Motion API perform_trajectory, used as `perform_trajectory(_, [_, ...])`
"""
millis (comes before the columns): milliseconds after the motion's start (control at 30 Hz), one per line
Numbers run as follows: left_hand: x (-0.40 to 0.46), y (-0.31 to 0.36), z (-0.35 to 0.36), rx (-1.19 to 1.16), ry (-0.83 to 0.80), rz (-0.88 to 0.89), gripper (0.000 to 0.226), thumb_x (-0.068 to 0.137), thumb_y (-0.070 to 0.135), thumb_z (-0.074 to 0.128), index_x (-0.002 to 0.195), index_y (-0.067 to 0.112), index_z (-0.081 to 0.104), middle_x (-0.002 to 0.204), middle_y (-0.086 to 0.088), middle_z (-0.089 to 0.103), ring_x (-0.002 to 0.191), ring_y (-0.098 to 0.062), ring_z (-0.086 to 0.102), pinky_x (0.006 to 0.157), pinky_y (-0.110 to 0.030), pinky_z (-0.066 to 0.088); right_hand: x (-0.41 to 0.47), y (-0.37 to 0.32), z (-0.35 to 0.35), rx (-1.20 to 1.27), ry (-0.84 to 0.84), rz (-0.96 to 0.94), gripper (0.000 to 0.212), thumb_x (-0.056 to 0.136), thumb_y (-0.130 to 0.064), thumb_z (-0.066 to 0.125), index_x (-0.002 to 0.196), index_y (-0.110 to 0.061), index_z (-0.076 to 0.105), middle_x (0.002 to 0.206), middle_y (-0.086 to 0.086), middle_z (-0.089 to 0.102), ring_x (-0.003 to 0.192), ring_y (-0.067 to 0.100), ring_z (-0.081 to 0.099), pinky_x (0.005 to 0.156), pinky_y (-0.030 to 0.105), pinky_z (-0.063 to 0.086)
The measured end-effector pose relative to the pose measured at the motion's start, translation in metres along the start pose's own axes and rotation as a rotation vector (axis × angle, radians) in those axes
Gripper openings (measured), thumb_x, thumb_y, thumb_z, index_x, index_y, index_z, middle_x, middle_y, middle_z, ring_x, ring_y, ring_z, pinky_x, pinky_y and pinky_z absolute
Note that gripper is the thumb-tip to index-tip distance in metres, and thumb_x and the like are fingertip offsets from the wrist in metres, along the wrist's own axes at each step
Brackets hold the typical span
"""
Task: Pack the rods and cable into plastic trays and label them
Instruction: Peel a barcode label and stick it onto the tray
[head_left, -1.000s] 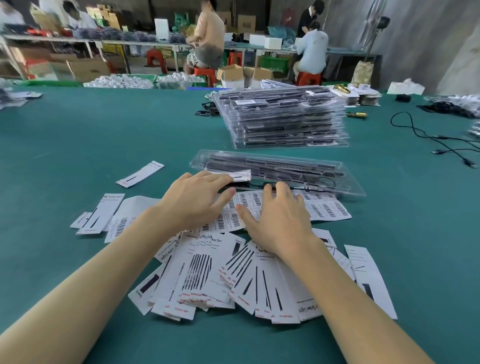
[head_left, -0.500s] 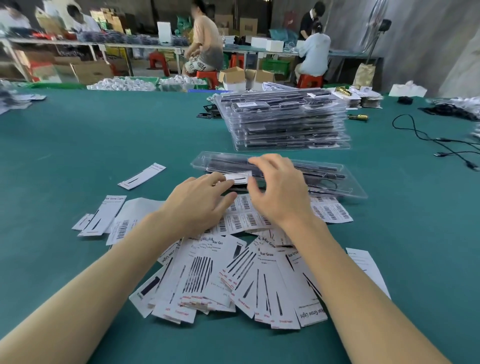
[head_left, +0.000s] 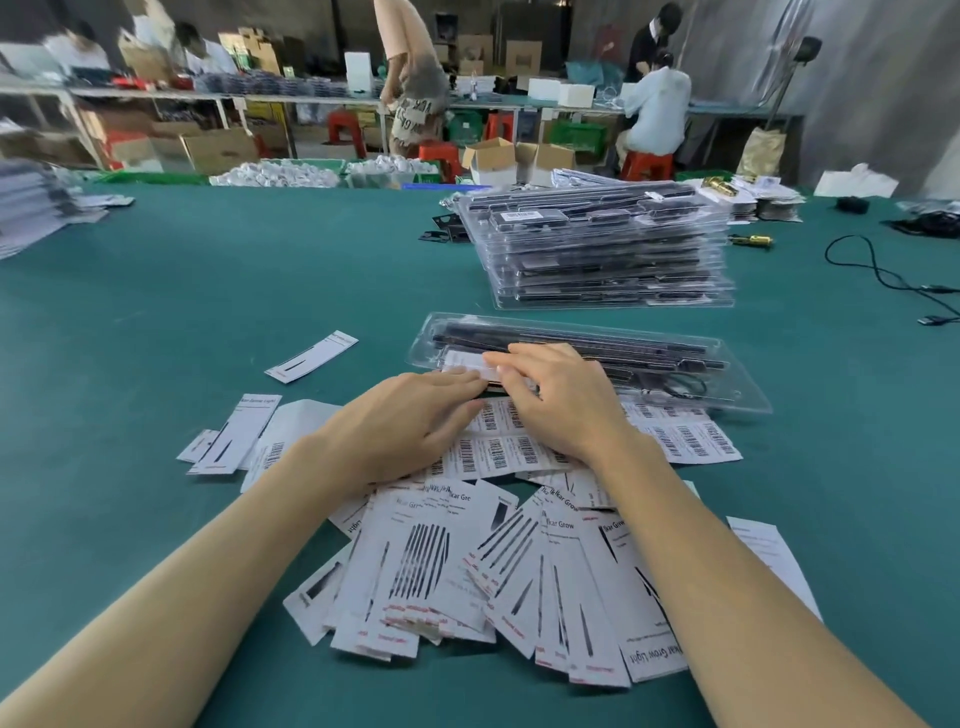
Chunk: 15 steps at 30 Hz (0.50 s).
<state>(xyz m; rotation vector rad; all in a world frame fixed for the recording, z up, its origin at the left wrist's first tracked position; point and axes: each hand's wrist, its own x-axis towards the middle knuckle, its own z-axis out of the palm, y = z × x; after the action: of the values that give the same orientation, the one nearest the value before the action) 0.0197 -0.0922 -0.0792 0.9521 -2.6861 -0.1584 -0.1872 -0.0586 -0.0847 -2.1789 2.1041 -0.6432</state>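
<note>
A clear plastic tray (head_left: 737, 395) lies in front of me on the green table, with black rods (head_left: 597, 338) and a coiled black cable (head_left: 680, 387) inside. A white label (head_left: 465, 364) sits on the tray's near left corner. My right hand (head_left: 561, 400) has its fingers curled, pinching the label's right end. My left hand (head_left: 410, 421) lies flat beside it, straight fingertips touching the label's near edge. Both hands rest over a sheet of barcode stickers (head_left: 685, 441).
A tall stack of filled trays (head_left: 597, 249) stands behind the single tray. A heap of printed cards (head_left: 467, 571) lies under my forearms, with a loose card (head_left: 311, 357) to the left. A black cable (head_left: 872, 270) trails at right. People work at benches beyond.
My right hand moved from the sticker sheet up to the tray and came down onto the label. My left hand slid forward to the label's edge.
</note>
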Motion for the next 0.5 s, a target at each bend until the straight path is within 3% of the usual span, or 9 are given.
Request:
perform_trajectory(233, [0.002, 0.007, 0.005, 0.081, 0.033, -0.038, 0.047, 0.107, 0.037, 0.033, 0.151, 0.023, 0.045, 0.154, 0.008, 0.045, 0.143, -0.005, 0.038, 0.117, -0.027, 0.033, 0.002, 0.003, 0.001, 0.060, -0.003, 0.016, 0.039, 0.105, -0.048, 0.036, 0.139, -0.049, 0.054, 0.151, -0.015, 0.048, 0.142, 0.012, 0.035, 0.113, 0.046, 0.029])
perform_trajectory(400, [0.001, 0.009, 0.006, 0.081, -0.002, -0.043, 0.050, 0.108, 0.037, 0.028, 0.155, 0.022, 0.036, 0.160, 0.007, 0.036, 0.148, -0.006, 0.029, 0.120, -0.030, 0.029, 0.000, 0.005, 0.007, 0.113, 0.045, 0.020, 0.038, 0.104, -0.049, 0.038, 0.139, -0.048, 0.055, 0.151, -0.016, 0.049, 0.142, 0.009, 0.034, 0.114, 0.043, 0.026])
perform_trajectory(500, [-0.001, 0.006, 0.001, 0.052, 0.007, -0.013, 0.047, 0.108, 0.033, 0.031, 0.151, 0.019, 0.044, 0.155, 0.004, 0.043, 0.145, -0.004, 0.034, 0.119, -0.029, 0.030, 0.000, 0.006, 0.009, 0.124, 0.053, 0.023, 0.037, 0.104, -0.050, 0.039, 0.137, -0.049, 0.055, 0.150, -0.017, 0.049, 0.142, 0.008, 0.033, 0.114, 0.042, 0.025])
